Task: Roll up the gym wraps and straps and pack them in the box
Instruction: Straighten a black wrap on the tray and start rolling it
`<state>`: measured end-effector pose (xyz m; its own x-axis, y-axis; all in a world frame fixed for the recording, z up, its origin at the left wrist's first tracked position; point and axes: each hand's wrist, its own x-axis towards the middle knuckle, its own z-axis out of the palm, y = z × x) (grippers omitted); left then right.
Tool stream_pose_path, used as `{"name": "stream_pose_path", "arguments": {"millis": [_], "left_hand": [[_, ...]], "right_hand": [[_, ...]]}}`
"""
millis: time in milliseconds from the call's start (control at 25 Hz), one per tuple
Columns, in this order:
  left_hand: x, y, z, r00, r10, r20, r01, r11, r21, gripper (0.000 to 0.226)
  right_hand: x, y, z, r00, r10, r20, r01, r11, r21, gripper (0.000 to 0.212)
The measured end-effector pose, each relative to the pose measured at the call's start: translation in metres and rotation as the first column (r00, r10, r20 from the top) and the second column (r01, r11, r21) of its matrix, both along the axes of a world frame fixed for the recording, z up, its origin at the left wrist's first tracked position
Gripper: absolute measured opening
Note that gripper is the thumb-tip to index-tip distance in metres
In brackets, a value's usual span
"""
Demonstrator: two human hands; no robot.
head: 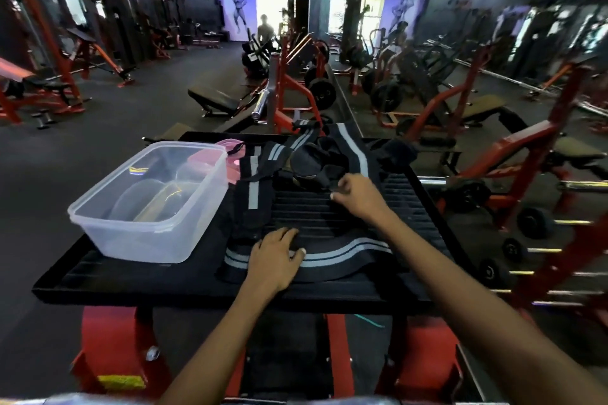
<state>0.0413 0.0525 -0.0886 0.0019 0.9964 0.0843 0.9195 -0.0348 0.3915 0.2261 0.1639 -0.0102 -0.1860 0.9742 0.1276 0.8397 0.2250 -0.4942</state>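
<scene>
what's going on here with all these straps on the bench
A person is sorting gym wraps on a black platform. The left hand rests flat on a long black wrap with grey stripes, while the right hand pinches a piece from the tangled pile of straps. The clear plastic box beside them holds no wraps yet, and nothing looks rolled.

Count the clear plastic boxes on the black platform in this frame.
1. The clear plastic box sits on the left part of the black platform, left of the striped wraps. It holds no wraps yet. No other box shows.
</scene>
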Motion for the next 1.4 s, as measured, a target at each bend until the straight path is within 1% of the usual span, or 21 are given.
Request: {"name": "stream_pose_path", "arguments": {"millis": [80,200,320,400,480,600,720,840,880,920,960,1000,1040,1080,1120,1160,1200,1240,1320,1360,1400], "left_hand": [[-0.001,0.001,-0.002,1.0,0.017,0.004,-0.017,1.0,0.011,0.053],[-0.001,-0.001,-0.003,1.0,0.026,0.016,-0.026,0.999,0.043,0.051],[-0.002,0.0,-0.006,0.999,0.034,0.034,-0.035,0.998,0.053,0.049],[-0.001,0.001,-0.006,0.997,0.03,0.064,-0.033,0.998,0.049,0.049],[0.0,0.001,-0.005,0.996,0.027,0.085,-0.029,0.999,0.023,0.049],[0.001,0.0,-0.003,0.996,0.031,0.086,-0.032,0.999,0.01,0.049],[0.002,-0.001,0.001,0.996,0.031,0.081,-0.031,0.999,0.004,0.048],[0.002,-0.007,0.005,0.996,0.024,0.083,-0.027,0.999,0.04,0.046],[0.005,-0.007,0.01,0.993,0.015,0.116,-0.025,0.996,0.088,0.045],[0.008,-0.007,0.018,0.977,0.007,0.215,-0.036,0.991,0.129,0.045],[0.014,-0.006,0.029,0.919,0.011,0.395,-0.076,0.986,0.149,0.049],[0.02,-0.002,0.044,0.771,0.025,0.637,-0.126,0.985,0.114,0.055],[0.025,0.006,0.059,0.501,0.068,0.863,-0.14,0.99,0.003,0.064],[0.028,0.016,0.074,0.143,0.135,0.981,-0.096,0.988,-0.122,0.073],[0.029,0.028,0.087,-0.2,0.207,0.958,-0.007,0.977,-0.213,0.08],[0.029,0.039,0.097,-0.444,0.263,0.857,0.074,0.963,-0.258,0.081],[0.031,0.048,0.106,-0.545,0.299,0.784,0.111,0.952,-0.286,0.074],[0.032,0.055,0.111,-0.545,0.315,0.777,0.103,0.945,-0.31,0.059],[0.035,0.061,0.116,-0.413,0.309,0.857,-0.05,0.932,-0.36,0.041],[0.038,0.061,0.116,-0.352,0.284,0.892,-0.123,0.931,-0.344,0.042],[0.04,0.057,0.114,-0.331,0.249,0.91,-0.165,0.934,-0.316,0.044]], "right_hand": [[0.002,0.037,0.01,0.991,-0.115,-0.073,0.116,0.993,0.009,0.052],[-0.002,0.084,0.019,0.965,-0.245,0.095,0.247,0.969,-0.013,0.078],[-0.004,0.114,0.018,0.941,-0.271,0.203,0.298,0.947,-0.119,0.091],[-0.003,0.122,0.013,0.941,-0.247,0.232,0.285,0.947,-0.146,0.081],[0.0,0.125,0.01,0.935,-0.268,0.231,0.292,0.954,-0.075,0.061],[0.001,0.117,0.02,0.956,-0.29,0.041,0.288,0.956,0.049,0.046],[0.003,0.102,0.038,0.976,-0.199,-0.093,0.213,0.96,0.184,0.041],[0.013,0.079,0.062,0.976,-0.097,-0.196,0.145,0.957,0.251,0.048],[0.017,0.067,0.07,0.968,-0.043,-0.248,0.115,0.953,0.282,0.048],[0.019,0.053,0.077,0.96,0.015,-0.279,0.081,0.941,0.329,0.045],[0.022,0.038,0.08,0.955,0.078,-0.285,0.038,0.923,0.382,0.039],[0.023,0.02,0.08,0.956,0.143,-0.257,-0.022,0.905,0.425,0.032],[0.025,0.002,0.077,0.956,0.217,-0.199,-0.107,0.885,0.452,0.025],[0.028,-0.015,0.073,0.947,0.295,-0.129,-0.206,0.863,0.461,0.021],[0.031,-0.029,0.068,0.926,0.37,-0.071,-0.302,0.842,0.447,0.019],[0.036,-0.041,0.064,0.902,0.431,-0.035,-0.378,0.826,0.419,0.017],[0.041,-0.05,0.061,0.884,0.468,-0.008,-0.43,0.818,0.382,0.017],[0.046,-0.056,0.058,0.871,0.49,0.033,-0.471,0.813,0.342,0.018],[0.053,-0.063,0.05,0.858,0.477,0.191,-0.513,0.816,0.267,0.026],[0.056,-0.064,0.048,0.851,0.435,0.295,-0.509,0.823,0.253,0.031],[0.059,-0.063,0.047,0.844,0.379,0.38,-0.489,0.834,0.254,0.034]]}}
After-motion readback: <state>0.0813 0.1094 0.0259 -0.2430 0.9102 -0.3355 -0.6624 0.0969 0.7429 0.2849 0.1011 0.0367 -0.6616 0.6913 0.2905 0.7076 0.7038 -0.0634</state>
